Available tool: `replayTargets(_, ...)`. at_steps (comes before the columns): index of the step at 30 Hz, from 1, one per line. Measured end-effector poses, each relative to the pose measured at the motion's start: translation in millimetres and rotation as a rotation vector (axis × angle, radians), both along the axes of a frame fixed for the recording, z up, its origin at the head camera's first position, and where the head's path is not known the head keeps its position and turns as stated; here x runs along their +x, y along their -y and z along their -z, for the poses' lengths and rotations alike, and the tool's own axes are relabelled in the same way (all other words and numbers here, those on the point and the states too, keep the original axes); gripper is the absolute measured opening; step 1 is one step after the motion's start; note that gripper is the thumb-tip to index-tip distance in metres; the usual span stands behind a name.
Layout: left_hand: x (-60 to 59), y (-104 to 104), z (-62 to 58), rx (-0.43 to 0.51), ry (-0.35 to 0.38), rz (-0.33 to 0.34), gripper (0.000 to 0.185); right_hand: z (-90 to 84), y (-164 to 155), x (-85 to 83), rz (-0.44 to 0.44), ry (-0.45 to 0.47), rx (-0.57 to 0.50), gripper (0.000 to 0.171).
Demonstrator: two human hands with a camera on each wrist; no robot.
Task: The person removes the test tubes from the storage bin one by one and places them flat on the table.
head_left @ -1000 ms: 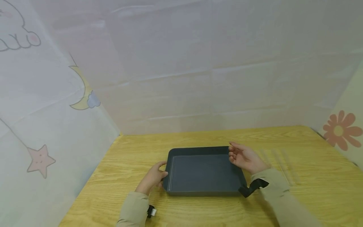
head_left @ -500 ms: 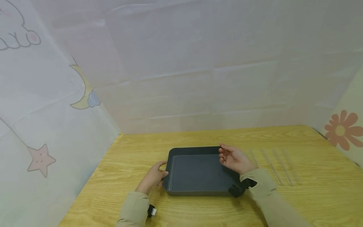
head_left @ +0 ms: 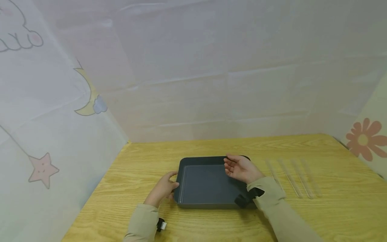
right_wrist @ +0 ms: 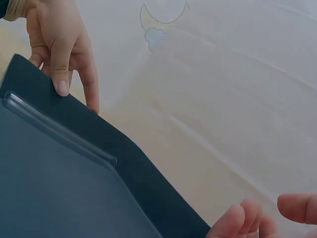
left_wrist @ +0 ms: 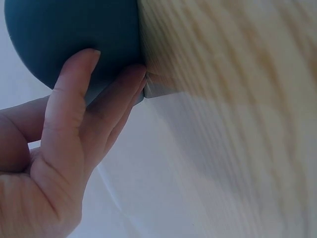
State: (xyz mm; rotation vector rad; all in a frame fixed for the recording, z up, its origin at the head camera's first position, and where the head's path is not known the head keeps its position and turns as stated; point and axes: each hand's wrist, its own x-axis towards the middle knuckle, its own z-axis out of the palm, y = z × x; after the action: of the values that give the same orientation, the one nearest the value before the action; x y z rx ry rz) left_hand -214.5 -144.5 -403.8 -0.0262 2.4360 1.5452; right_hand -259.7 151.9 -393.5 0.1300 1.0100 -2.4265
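Observation:
A dark blue-grey rectangular tray (head_left: 205, 186) rests on the table. My left hand (head_left: 163, 186) grips its left edge, the thumb (right_wrist: 61, 87) over the rim and the other fingers along the outer side. Inside, a clear tube (right_wrist: 59, 130) with rounded ends lies along the left wall. My right hand (head_left: 242, 169) hovers above the tray's right half, palm turned inward and fingers loosely bent. No object shows between its fingers (right_wrist: 232, 220) in the right wrist view. Seen from the left wrist, the fingers (left_wrist: 72, 99) lie against the tray's outer wall (left_wrist: 74, 29).
Several clear tubes (head_left: 290, 178) lie side by side on the wooden table (head_left: 145, 158), right of the tray. Pale printed sheets (head_left: 181, 101) stand behind the table and at both sides. A black strap (head_left: 255, 193) sits on the right wrist.
My right hand has moved left, from the tray's right edge to over its right half, uncovering more of the clear tubes on the table. The left hand and tray have stayed put.

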Motion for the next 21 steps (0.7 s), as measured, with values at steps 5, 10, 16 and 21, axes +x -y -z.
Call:
replayTargets(5,-0.3,0.2,-0.1,-0.009,-0.003,0.000,0.051,-2.1,11.2,-0.3,-0.011,0.012,0.023,0.018)
replayTargets(10,0.1,0.3,0.0,-0.007,-0.004,0.007,0.051,1.4,24.0,-2.8,-0.027,0.034,0.073,0.013)
replayTargets(16,-0.5,-0.2,0.2,-0.011,-0.009,0.009,0.050,4.7,41.6,-7.0,-0.089,0.055,0.172,0.013)
replayTargets(21,-0.6,-0.7,0.6,-0.018,-0.009,0.009,0.051,7.2,55.1,-10.1,-0.156,0.058,0.256,0.015)
